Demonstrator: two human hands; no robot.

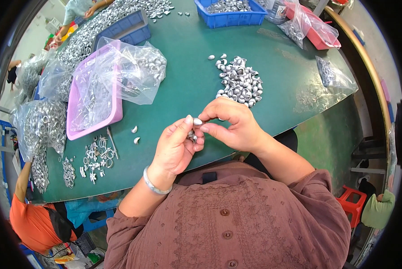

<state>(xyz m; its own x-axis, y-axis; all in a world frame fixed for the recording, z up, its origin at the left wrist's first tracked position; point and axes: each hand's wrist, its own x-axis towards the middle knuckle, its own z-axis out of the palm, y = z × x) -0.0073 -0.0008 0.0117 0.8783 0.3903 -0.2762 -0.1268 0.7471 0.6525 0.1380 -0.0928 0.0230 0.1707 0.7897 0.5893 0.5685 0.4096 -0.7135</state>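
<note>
Between the thumb and fingers of my left hand (176, 143) is a small silver-grey shell-shaped metal piece (197, 121). More silver pieces (192, 136) are tucked in the curled fingers below it. My right hand (232, 123) meets the left one, its thumb and forefinger pinched at the edge of the same piece. Just beyond the right hand lies a heap of like curved pieces (240, 80) on the green table (183, 67). Two loose pieces (136, 140) rest to the left of my left hand.
To the left stand a lilac basket (116, 112) with clear bags of metal parts and small piles of rings (100, 154). Blue trays (230, 19) and a red tray (319, 38) are at the back. A bag of parts (333, 74) lies right. Other people work along the left side.
</note>
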